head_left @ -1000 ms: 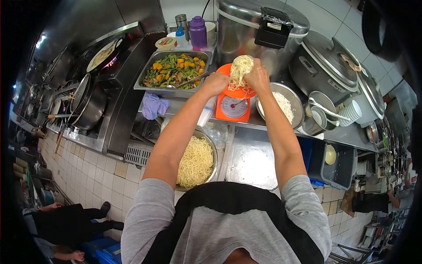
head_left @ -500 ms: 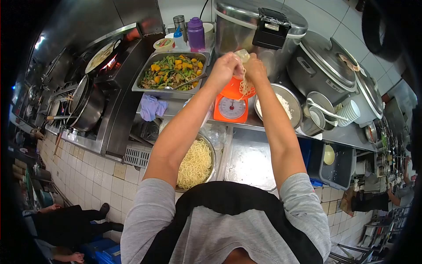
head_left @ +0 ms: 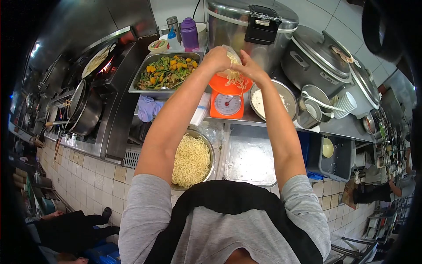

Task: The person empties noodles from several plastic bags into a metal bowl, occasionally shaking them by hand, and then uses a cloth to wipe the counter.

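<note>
My left hand is closed on a clear plastic bag, held above the orange kitchen scale. Beside the bag, my right hand has its thumb and fingers apart, close to the noodles. These pale strands hang below the hands and spill over the orange scale pan. More noodles fill a round metal bowl below my left forearm. Right of the scale, a metal bowl of white food is partly covered by my right forearm.
At the left, a tray of cooked vegetables stands near a stove with a lit flame. Large cookers line the back right, with stacked white cups in front. A person is at lower left.
My right hand has opened and shifted lower beside the bag. Noodles that dangled in a narrow bunch now spread over the scale pan. The view has shifted slightly.
</note>
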